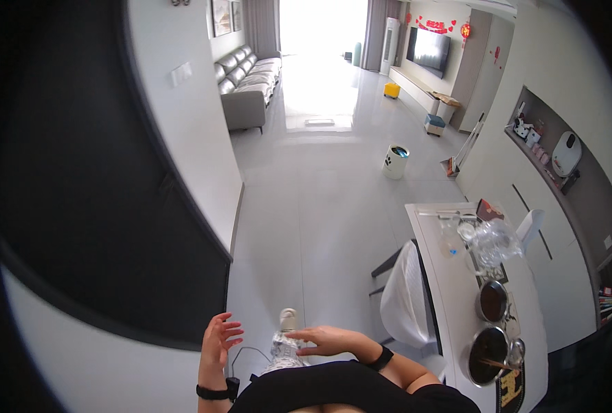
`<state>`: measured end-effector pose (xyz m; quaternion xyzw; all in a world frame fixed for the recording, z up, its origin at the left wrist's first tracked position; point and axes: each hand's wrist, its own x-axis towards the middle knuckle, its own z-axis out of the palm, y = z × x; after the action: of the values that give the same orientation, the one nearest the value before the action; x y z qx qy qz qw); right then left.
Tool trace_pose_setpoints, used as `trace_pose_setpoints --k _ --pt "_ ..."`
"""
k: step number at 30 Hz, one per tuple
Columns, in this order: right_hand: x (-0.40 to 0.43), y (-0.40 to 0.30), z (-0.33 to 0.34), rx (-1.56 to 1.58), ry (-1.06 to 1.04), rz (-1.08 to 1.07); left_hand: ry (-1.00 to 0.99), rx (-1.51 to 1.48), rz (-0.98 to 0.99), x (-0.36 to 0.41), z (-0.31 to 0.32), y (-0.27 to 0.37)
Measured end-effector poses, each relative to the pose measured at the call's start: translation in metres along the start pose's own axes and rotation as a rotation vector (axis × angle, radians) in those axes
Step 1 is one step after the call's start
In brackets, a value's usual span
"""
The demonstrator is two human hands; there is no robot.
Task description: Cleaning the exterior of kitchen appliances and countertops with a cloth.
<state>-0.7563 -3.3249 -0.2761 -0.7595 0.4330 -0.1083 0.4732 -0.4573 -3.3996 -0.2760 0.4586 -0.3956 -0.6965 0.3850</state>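
My left hand is raised at the lower left with its fingers apart and nothing in it. A black band circles that wrist, and a dark cable hangs beside it. My right hand reaches across in front of my body, empty, its fingers spread loosely above my leg. It also has a black wristband. Below the hands a light shoe and a patterned trouser leg show on the grey tiled floor.
Right: a dining table with metal pots and a clear plastic bag, beside a white-covered chair. Left: a dark door. Ahead: a waste bin, a broom and dustpan, stools and a sofa.
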Motion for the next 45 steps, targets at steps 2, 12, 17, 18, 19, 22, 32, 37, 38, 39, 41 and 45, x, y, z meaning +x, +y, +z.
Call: trace_pose_setpoints --k 2,12,17,18,19,22,32,37,38,39,41,45 --pt "0.017 0.031 -0.039 0.181 0.015 -0.08 0.023 -0.025 0.012 0.069 0.001 0.014" --pt "0.06 0.168 -0.283 0.806 0.247 0.004 -0.445 0.122 -0.113 0.482 0.222 0.144" --pt "0.097 0.26 -0.413 0.877 0.293 -0.026 -0.746 0.251 -0.178 0.641 0.36 0.17" --pt "0.108 0.285 -0.457 0.867 0.294 -0.048 -0.79 0.221 -0.136 0.674 0.387 0.177" --pt "0.114 0.299 -0.481 0.868 0.285 -0.061 -0.788 0.226 -0.13 0.701 0.407 0.178" --pt "0.144 0.345 -0.576 0.834 0.247 -0.105 -0.712 0.285 -0.244 0.781 0.437 0.176" --pt "0.227 0.524 -0.89 0.706 0.294 -0.021 -0.051 0.502 0.028 1.088 0.434 0.267" --pt "0.263 0.613 -1.063 0.377 0.656 0.207 -0.24 0.534 -0.076 1.284 0.543 0.282" --pt "0.261 0.637 -1.094 0.256 0.81 0.173 -0.36 0.531 -0.037 1.314 0.589 0.29" --pt "0.255 0.646 -1.13 0.376 0.915 0.191 -0.53 0.515 -0.057 1.341 0.635 0.296" --pt "0.234 0.657 -1.201 0.45 1.082 0.309 -0.951 0.51 -0.171 1.385 0.725 0.3" --pt "0.216 0.721 -1.294 0.45 1.05 0.324 -1.812 0.678 -0.39 1.453 0.853 0.283"
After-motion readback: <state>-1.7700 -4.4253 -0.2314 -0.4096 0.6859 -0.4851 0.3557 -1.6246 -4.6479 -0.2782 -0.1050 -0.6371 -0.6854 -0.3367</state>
